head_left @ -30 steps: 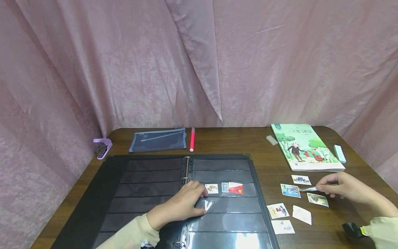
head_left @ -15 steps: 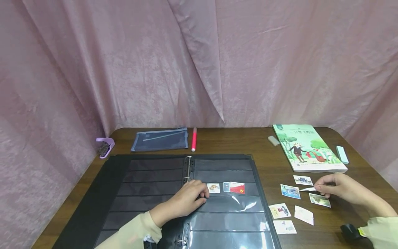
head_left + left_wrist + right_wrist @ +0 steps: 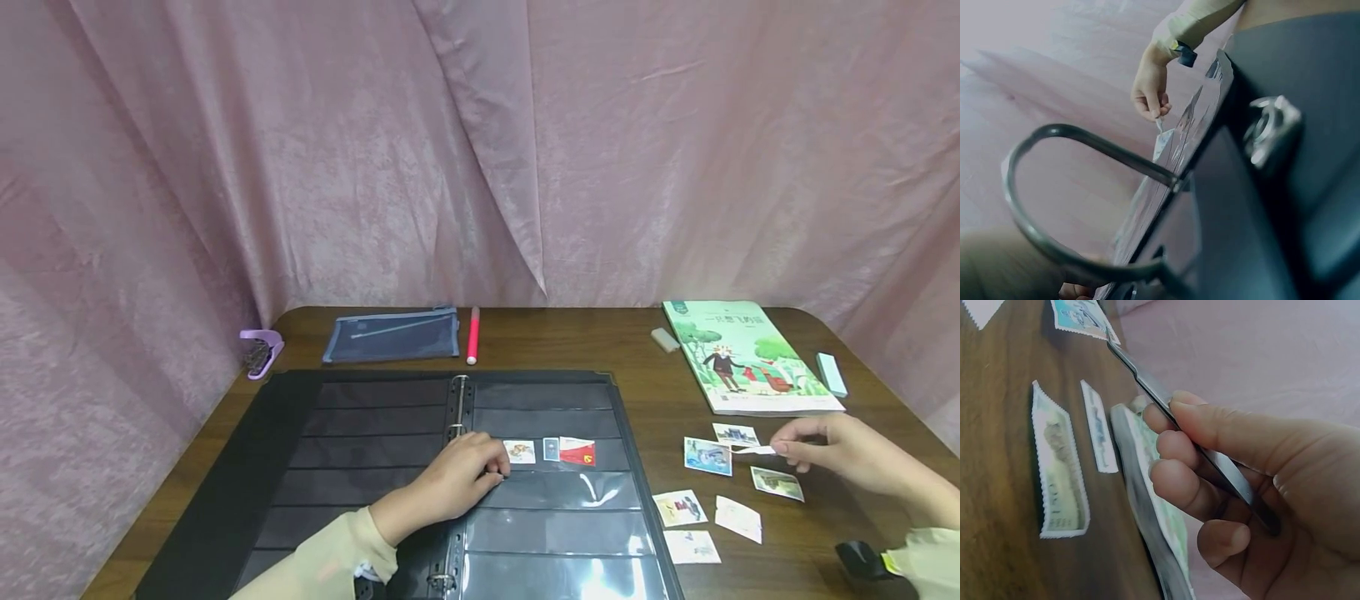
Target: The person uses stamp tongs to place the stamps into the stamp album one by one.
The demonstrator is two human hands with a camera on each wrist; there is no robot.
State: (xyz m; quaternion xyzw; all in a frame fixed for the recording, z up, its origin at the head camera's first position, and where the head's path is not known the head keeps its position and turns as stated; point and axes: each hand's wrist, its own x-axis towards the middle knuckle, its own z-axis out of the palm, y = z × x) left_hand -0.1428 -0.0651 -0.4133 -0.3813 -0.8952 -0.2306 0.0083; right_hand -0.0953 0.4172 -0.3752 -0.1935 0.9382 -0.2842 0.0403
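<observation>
My right hand pinches metal tweezers between thumb and fingers. The tweezers' tips are on the corner of a blue stamp, also visible in the right wrist view. My left hand rests on an open black stamp album beside its ring spine, fingers loosely bent; the fingertips' undersides are hidden. Just right of that hand, one pocket strip holds a pale stamp, a small blue one and a red one. A green-toned stamp and a building stamp lie near the tweezers.
More stamps, including a blank-looking one, lie right of the album. Behind are a green picture book, an eraser, a pale blue box, a red marker, a mesh pouch and a purple item.
My left thumb has drawn up towards the index finger, and the glare on the pockets has shifted. With the tweezers at its corner, the blue stamp has risen slightly. The head view has shifted a little.
</observation>
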